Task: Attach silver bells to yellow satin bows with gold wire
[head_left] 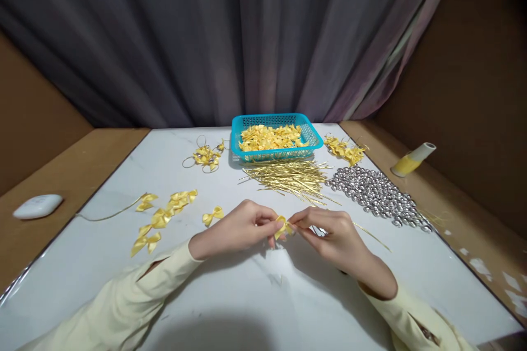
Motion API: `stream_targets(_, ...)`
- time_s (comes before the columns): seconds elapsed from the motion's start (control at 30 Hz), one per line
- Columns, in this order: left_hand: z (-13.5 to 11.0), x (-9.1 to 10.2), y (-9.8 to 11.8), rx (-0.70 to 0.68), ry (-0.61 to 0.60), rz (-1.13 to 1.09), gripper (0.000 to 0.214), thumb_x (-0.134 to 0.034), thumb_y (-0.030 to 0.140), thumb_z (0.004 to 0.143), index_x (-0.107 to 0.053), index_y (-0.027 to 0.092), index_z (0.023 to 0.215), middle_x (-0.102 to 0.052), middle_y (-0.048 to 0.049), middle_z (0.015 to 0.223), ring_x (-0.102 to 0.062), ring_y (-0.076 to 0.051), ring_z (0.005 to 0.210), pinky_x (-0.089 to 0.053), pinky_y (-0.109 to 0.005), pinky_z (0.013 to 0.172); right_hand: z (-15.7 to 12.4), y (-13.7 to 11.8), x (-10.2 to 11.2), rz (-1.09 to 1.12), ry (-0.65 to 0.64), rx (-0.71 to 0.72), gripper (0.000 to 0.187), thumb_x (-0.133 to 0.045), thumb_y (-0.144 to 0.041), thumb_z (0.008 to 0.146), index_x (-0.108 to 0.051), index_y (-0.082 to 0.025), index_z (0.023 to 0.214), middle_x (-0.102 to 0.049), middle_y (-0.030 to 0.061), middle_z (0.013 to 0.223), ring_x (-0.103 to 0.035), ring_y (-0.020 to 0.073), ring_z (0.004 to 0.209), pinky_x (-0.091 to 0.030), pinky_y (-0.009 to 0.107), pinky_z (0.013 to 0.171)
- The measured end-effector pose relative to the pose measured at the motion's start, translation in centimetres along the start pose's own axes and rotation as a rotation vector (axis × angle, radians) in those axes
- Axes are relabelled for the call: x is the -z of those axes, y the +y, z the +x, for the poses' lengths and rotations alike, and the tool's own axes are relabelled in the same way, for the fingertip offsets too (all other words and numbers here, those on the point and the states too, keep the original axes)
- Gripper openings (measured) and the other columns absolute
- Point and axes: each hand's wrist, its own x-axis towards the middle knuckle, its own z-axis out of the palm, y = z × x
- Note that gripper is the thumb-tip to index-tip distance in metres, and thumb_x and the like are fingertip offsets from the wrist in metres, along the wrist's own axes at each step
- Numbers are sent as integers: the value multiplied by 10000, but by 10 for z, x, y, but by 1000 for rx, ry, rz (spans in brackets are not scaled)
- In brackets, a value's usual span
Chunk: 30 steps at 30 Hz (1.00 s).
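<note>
The left hand (252,225) and right hand (334,228) pinch 1 yellow bow (281,226) from opposite sides over the table (99,252), probably to steady it. Beyond lie silver beads (376,194) and gold strips (288,178), loose likely for easy reach; farther, a blue basket (280,154) corrals yellow pieces (269,137).

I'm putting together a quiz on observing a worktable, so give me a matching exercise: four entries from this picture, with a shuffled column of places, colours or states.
1. Left hand and right hand
2. Basket
3. Silver pieces
4. Cone

A. on the brown surface at right
B. blue
C. pinching a yellow ribbon
D. just right of the gold strips

Pairs: 1-C, 2-B, 3-D, 4-A
</note>
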Motion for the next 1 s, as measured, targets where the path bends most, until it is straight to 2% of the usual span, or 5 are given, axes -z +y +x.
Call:
stream_targets(0.27, 1, -6, -8, -12, 244, 107, 302, -447, 285, 828, -646, 132, 661, -637, -2, 569, -448, -69, 441, -334, -179, 468, 4, -8, 11, 210, 201, -73, 80, -624, -167, 746, -664, -201, 687, -701, 53, 866, -648, 204, 826, -512, 373, 785)
stream_targets(0.5, 2, -18, -8, -39, 405, 200, 318, -436, 257, 838, -617, 137, 606, -610, 10, 549, -438, -82, 485, -319, -199, 486, 6, -10, -7, 578, 172, -529, 98, -700, -265, 674, -687, -168, 659, -665, 20, 572, -594, 123, 494, -477, 217, 454)
stream_targets(0.6, 3, -22, -11, -69, 438, 182, 319, -427, 280, 855, -621, 139, 644, -609, 16, 560, -446, -83, 497, -326, -199, 490, 7, -9, -16, 741, 170, -619, 109, -704, -255, 664, -701, -165, 725, -681, 24, 607, -614, 121, 519, -504, 220, 498)
stream_targets(0.73, 4, -25, -14, -109, 470, 160, 307, -430, 300, 862, -651, 139, 722, -635, 5, 610, -491, -94, 534, -345, -200, 500, 7, -7, -20, 810, 176, -645, 148, -713, -243, 654, -720, -192, 793, -701, 26, 695, -636, 123, 603, -531, 261, 648)
stream_targets(1.0, 5, -27, -17, -114, 497, 93, 303, -450, 308, 855, -659, 152, 703, -630, 9, 573, -500, -100, 518, -342, -194, 479, 4, -3, -12, 590, 286, -511, 103, -704, -251, 674, -735, -226, 769, -664, 26, 766, -556, 98, 601, -475, 221, 549)
